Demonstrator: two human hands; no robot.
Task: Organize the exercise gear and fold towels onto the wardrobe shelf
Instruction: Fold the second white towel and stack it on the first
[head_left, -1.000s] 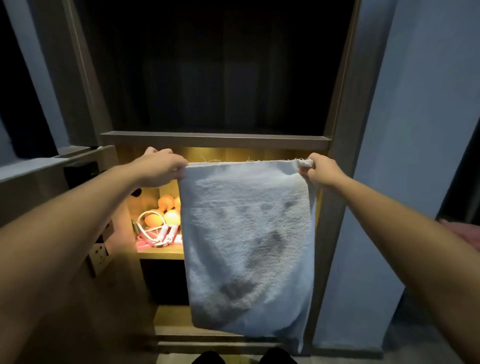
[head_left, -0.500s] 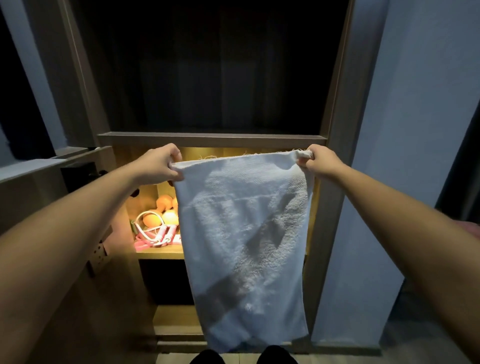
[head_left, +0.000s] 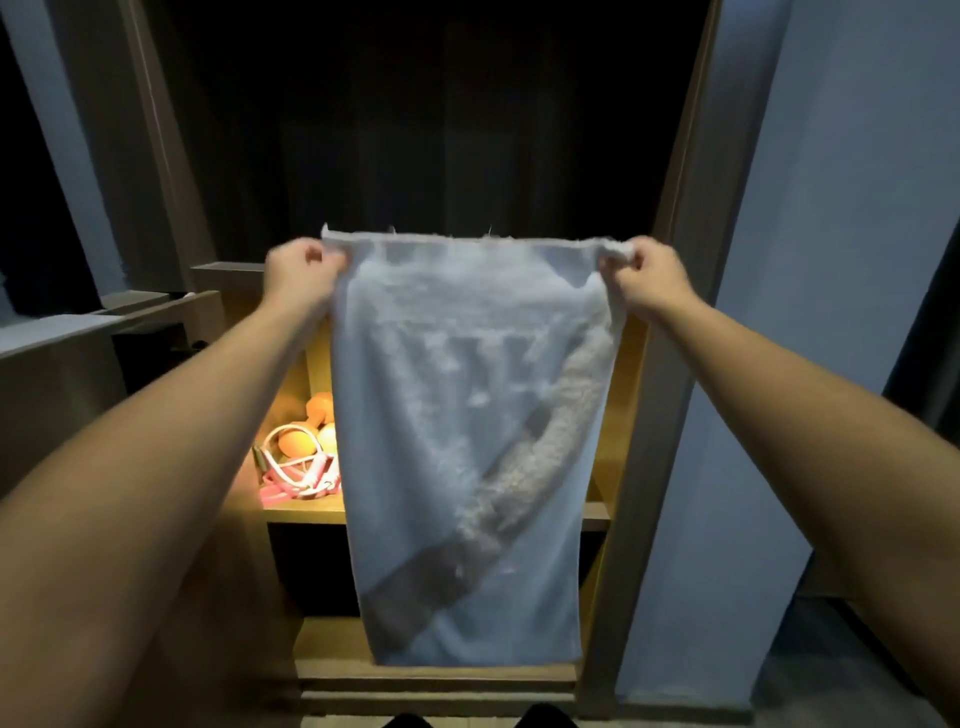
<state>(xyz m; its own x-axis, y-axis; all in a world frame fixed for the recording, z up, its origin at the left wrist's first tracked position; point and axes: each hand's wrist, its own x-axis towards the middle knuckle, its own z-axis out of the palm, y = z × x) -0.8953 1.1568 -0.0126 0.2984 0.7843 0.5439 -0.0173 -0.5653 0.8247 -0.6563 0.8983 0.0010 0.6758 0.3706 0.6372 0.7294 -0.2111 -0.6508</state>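
Pale terry towel (head_left: 457, 364), rectangular, diagonal crease

a blue-grey wall (head_left: 831, 260) stands right of the dark wooden wardrobe (head_left: 688, 156).

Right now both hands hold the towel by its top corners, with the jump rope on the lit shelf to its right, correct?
No: the head view shows the jump rope on the lit shelf left of the towel; the rest holds.
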